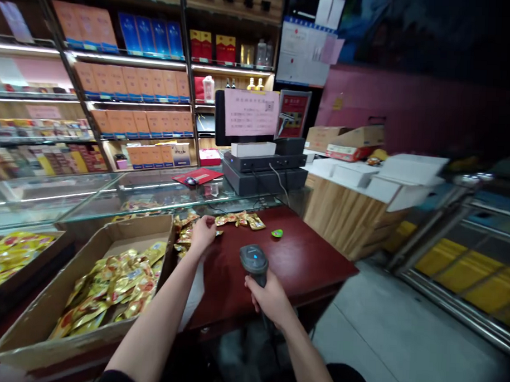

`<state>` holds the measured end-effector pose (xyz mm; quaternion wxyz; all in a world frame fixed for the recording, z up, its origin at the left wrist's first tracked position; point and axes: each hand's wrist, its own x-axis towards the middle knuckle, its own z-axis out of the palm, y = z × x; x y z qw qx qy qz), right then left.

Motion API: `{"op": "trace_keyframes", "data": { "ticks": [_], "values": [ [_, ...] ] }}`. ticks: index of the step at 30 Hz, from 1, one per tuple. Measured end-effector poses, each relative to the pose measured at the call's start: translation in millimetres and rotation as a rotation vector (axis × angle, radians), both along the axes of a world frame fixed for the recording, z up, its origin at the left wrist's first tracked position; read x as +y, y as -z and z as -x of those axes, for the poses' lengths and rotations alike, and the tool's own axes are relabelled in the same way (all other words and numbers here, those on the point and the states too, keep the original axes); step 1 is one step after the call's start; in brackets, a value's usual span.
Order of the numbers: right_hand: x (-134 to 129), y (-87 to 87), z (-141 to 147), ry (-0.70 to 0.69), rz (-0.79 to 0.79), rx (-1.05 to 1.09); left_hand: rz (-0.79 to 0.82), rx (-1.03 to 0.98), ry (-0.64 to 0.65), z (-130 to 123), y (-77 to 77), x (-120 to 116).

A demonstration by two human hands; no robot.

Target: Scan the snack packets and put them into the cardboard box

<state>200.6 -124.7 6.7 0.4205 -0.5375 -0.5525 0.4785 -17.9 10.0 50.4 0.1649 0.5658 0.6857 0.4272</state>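
Head view: the right hand [262, 298] is clenched round the grip of a handheld barcode scanner [253, 262], which stands upright above the dark red counter [303, 259], with the forearm reaching forward. The left hand [203, 236] lies palm-down on loose gold foil sachets [237, 219] ahead of it; whether it grasps any, I cannot tell. More sachets fill an open cardboard box [57, 340] just left of that hand, within easy reach.

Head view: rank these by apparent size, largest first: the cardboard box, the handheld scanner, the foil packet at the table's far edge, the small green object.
1. Cardboard box
2. Handheld barcode scanner and foil packet: unsure, the scanner is nearer the camera.
3. Small green object
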Motion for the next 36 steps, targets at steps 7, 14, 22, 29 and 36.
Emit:
{"op": "trace_keyframes", "data": {
  "ticks": [7,14,22,29,36],
  "values": [
    [-8.2,12.5,-37.1,0.102,0.022,0.006,0.151,0.535,-0.141,0.7,57.7,27.3],
    [-5.3,21.9,-35.1,0.104,0.038,0.043,0.169,0.572,0.053,-10.4,79.0,18.9],
    [-4.1,28.7,-18.2,0.031,0.031,0.039,-0.058,0.063,0.273,-9.3,77.7,13.1],
    [-7.0,17.1,-10.1,0.032,0.051,-0.007,-0.037,-0.382,0.306,-14.9,68.6,20.8],
    [-8.9,14.5,-7.2,0.006,0.045,0.000,0.116,-0.832,0.452,-27.0,52.7,17.4]
  ]
}}
